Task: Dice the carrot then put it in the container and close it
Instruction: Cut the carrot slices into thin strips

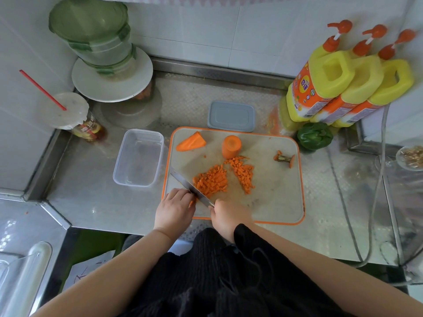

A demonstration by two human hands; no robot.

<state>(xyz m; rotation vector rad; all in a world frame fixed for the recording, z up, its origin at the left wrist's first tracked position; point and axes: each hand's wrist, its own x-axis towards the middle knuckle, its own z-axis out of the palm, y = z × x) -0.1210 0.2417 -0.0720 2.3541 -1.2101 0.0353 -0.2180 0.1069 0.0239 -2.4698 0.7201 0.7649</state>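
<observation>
An orange-rimmed cutting board [274, 197] lies on the steel counter. Two heaps of diced carrot [212, 180] sit in its middle. At the back of the board stand a thick carrot chunk [231, 146] and a tapered carrot piece [191, 143]; a carrot top [285, 158] lies at the right. My right hand [229, 216] grips the handle of a knife [190, 186] whose blade runs up-left beside the dice. My left hand [175, 208] holds a small bit of carrot against the blade. The clear container [139, 157] stands left of the board, its grey lid [231, 116] behind the board.
Three yellow pump bottles [343, 83] and a green pepper [314, 136] stand at the back right. A stack of green containers on a white plate [109, 76] and a drink cup with a red straw [75, 115] occupy the back left. A hose runs down the right side.
</observation>
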